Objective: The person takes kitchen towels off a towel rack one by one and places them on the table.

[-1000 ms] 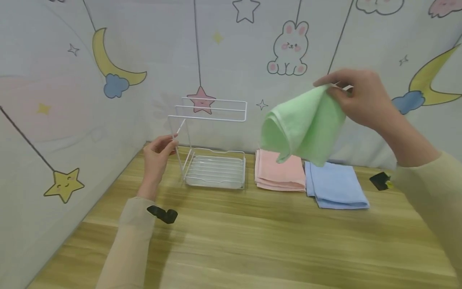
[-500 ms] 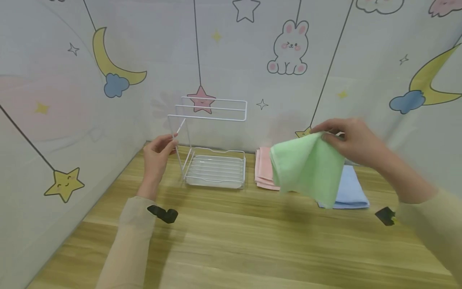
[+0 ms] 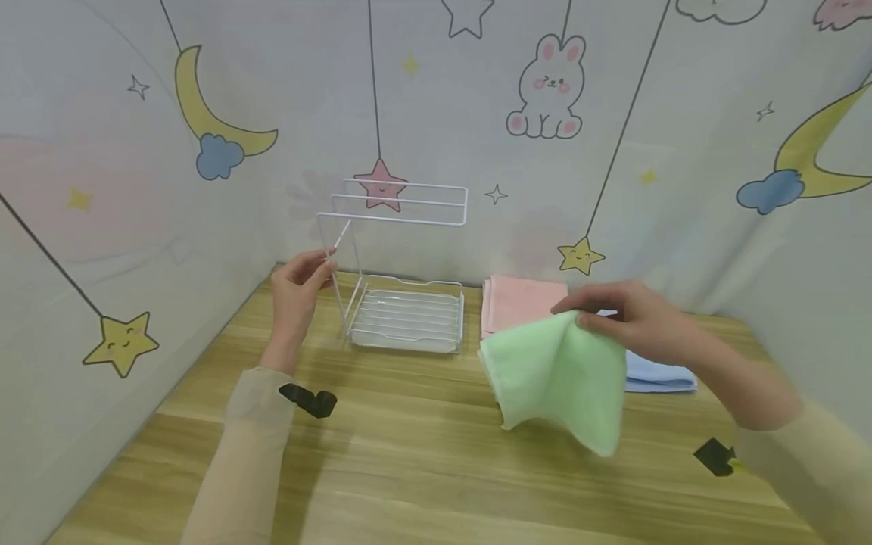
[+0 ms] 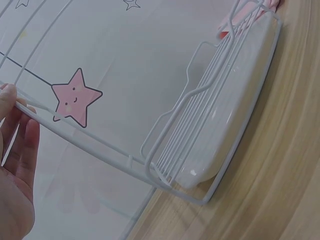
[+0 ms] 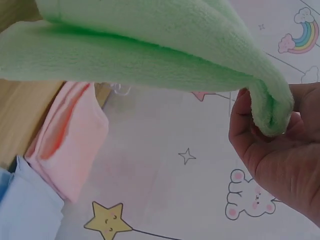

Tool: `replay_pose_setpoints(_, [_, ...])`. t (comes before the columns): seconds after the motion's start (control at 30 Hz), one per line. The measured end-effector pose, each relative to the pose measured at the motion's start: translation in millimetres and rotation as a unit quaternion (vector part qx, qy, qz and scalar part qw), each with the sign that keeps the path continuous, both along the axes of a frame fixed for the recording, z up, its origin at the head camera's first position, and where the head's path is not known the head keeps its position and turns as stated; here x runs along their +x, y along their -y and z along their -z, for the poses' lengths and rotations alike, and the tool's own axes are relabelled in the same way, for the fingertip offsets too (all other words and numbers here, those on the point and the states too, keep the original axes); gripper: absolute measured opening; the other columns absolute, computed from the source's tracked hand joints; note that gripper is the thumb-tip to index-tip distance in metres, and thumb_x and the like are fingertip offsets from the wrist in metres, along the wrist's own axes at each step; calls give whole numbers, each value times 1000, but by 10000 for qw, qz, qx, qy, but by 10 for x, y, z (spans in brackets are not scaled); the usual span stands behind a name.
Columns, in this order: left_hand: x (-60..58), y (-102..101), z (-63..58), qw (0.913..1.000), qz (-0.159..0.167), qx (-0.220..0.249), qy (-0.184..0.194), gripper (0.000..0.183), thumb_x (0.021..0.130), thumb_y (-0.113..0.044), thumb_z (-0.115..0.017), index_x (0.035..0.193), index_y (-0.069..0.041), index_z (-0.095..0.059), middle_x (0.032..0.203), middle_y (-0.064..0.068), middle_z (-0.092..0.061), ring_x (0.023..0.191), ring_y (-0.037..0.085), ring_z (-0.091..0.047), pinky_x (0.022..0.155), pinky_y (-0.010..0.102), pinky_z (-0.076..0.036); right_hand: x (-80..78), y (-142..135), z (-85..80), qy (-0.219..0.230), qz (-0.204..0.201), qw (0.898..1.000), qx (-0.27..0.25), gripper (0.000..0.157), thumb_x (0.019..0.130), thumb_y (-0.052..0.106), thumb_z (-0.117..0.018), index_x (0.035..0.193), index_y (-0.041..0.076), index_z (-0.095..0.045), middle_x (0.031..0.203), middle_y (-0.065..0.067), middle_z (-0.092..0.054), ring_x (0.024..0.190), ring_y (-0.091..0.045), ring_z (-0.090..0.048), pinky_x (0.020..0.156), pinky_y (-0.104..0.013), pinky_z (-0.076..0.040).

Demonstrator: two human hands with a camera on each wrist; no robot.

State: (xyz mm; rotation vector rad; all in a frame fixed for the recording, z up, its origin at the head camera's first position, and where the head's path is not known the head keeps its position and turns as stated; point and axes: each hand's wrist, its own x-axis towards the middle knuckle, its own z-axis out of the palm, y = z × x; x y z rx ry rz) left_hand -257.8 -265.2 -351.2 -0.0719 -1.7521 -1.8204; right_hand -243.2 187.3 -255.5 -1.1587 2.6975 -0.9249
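Note:
A white wire rack (image 3: 398, 222) stands at the back left of the table, with a white tray (image 3: 381, 347) under its lower bars. My left hand (image 3: 296, 291) pinches the rack's left upright between thumb and fingers, which the left wrist view (image 4: 17, 165) also shows. Higher over the table, my right hand (image 3: 643, 325) pinches a light green towel (image 3: 559, 378) by its upper edge, and the rest of it hangs down in folds. Behind this towel lie a folded pink towel (image 3: 527, 299) and a folded blue towel (image 3: 661, 375), both partly hidden by it.
The wooden table (image 3: 395, 469) runs up to a back wall (image 3: 443, 113) printed with stars, moons and a rabbit. Another wall (image 3: 54, 288) borders the left side. A black strap piece (image 3: 308, 400) sits at the left sleeve, and a similar dark piece (image 3: 714, 457) shows near the right one.
My right hand has come down and toward me with the green towel, from high before the wall to low over the table. The left hand keeps its hold on the rack.

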Motion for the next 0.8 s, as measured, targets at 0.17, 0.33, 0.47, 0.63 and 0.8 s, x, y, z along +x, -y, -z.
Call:
replay_pose_setpoints(0.17, [11, -13, -13, 10000, 10, -15, -16, 18, 90, -1, -69, 105, 9, -68, 91, -19, -74, 76, 1, -67, 69, 16, -61, -78, -17, 182, 1010, 50, 9942, -374, 23, 100, 19, -59, 121, 17, -69, 116, -4, -71, 98, -6, -66, 77, -22, -59])
replay_pose_setpoints(0.33, [7, -14, -5, 10000, -21, -21, -85, 27, 90, 0, -69, 109, 17, -62, 93, -19, -74, 75, 1, -67, 68, 15, -61, -383, -120, 679, 1113, 158, 9934, -243, 23, 101, 21, -58, 120, 18, -69, 117, -3, -71, 100, -3, -64, 83, -21, -56])
replay_pose_setpoints(0.47, [-11, -11, 28, 10000, 12, -16, 39, 12, 90, -1, -70, 101, 2, -70, 95, -17, -75, 77, 2, -68, 68, 14, -60, -584, -225, 1098, 712, 196, 9973, -29, 23, 101, 18, -57, 120, 17, -69, 117, -2, -73, 104, 2, -61, 86, -19, -54])
replay_pose_setpoints(0.63, [-26, -1, 39, 9998, -44, -84, 174, 14, 90, -4, -70, 103, 1, -71, 96, -19, -74, 77, 2, -68, 70, 16, -61, -716, -270, 1410, 619, 162, 9977, -214, 24, 102, 15, -55, 122, 13, -69, 120, -8, -71, 110, -3, -63, 87, -20, -55])
replay_pose_setpoints(0.8, [-32, 23, 33, 10000, -58, -15, 57, 13, 90, -2, -69, 102, 1, -71, 95, -17, -75, 76, 2, -68, 69, 17, -61, -789, -227, 1518, 664, 227, 9973, -215, 25, 101, 13, -55, 122, 16, -69, 124, -6, -70, 113, -8, -63, 91, -20, -54])
